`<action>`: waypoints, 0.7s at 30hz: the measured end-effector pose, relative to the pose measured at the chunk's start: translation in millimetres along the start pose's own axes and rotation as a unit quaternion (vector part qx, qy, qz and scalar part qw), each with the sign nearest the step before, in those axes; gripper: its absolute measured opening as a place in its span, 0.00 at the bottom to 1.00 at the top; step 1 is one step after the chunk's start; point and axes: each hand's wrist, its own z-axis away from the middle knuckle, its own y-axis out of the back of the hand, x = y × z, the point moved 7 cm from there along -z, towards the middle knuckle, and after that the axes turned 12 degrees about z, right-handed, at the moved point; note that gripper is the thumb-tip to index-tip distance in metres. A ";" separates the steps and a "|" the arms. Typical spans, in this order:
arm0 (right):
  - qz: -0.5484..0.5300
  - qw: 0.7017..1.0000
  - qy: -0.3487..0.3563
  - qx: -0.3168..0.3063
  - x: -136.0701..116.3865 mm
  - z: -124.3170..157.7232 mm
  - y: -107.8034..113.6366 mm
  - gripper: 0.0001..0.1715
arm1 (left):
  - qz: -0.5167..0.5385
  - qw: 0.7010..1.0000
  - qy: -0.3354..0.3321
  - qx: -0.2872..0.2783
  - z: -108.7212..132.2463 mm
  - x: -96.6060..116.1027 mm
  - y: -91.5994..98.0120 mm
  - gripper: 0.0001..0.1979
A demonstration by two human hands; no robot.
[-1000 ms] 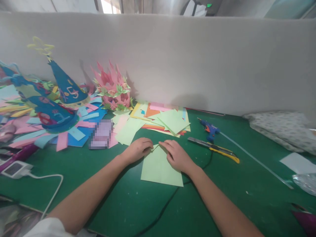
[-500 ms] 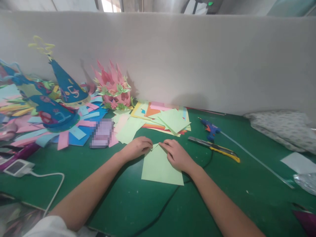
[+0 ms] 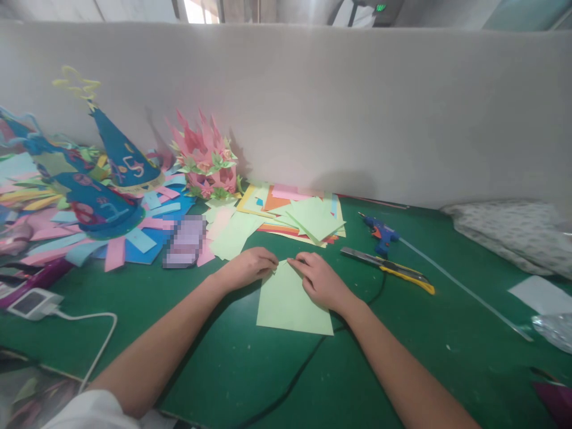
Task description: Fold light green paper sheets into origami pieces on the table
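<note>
A pale green sheet of paper (image 3: pixel 292 304) lies in front of me, its far edge between my two hands. My left hand (image 3: pixel 250 268) is closed, fingertips pinched on the paper's far left corner. My right hand (image 3: pixel 319 277) presses the far edge with curled fingers, the index fingertip close to the left hand's fingers. A small fold seems to show at that edge, though the fingers partly hide it. Just beyond the hands is a stack of coloured paper (image 3: pixel 317 220), with green sheets on top. To the right lies a yellow utility knife (image 3: pixel 388 268), blade out.
A blue glue gun (image 3: pixel 379 232) with a long clear stick lies past the knife. On the left are blue cone hats (image 3: pixel 125 158), a pink paper crown (image 3: pixel 205 161), a blurred-out phone (image 3: pixel 184 241) and a white charger (image 3: pixel 36 304). A dark cord (image 3: pixel 295 381) crosses the green table (image 3: pixel 214 369).
Hardly anything differs. My left fingertips have shifted very slightly to the right along the paper's far edge; the right hand stays in place.
</note>
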 end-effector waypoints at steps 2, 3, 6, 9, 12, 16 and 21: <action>-0.001 1.000 0.002 0.004 0.0 0.0 0.0 0.31 | -0.001 1.000 0.004 -0.005 0.2 -1.1 -0.3 0.12; 0.000 1.000 0.002 0.005 0.1 0.0 0.0 0.31 | -0.003 1.000 0.004 -0.008 0.4 -1.5 -0.4 0.12; 0.000 1.000 0.000 0.003 0.3 0.0 -0.2 0.31 | -0.013 1.000 -0.002 -0.021 0.6 -1.0 -0.8 0.13; 0.003 1.000 -0.001 -0.003 0.2 -0.2 -0.4 0.31 | -0.013 0.999 -0.010 -0.036 -0.3 1.5 -0.6 0.13; 0.006 1.000 0.000 -0.002 -0.3 -0.1 0.1 0.31 | 0.011 0.999 -0.018 -0.042 -1.9 4.0 0.6 0.14; 0.010 1.000 0.003 0.000 -0.4 0.2 0.3 0.31 | 0.036 0.998 -0.029 -0.049 -3.3 4.2 1.3 0.14; 0.016 1.000 -0.001 -0.010 0.2 -0.1 -0.4 0.30 | 0.030 0.998 -0.035 -0.049 -3.8 4.8 2.9 0.14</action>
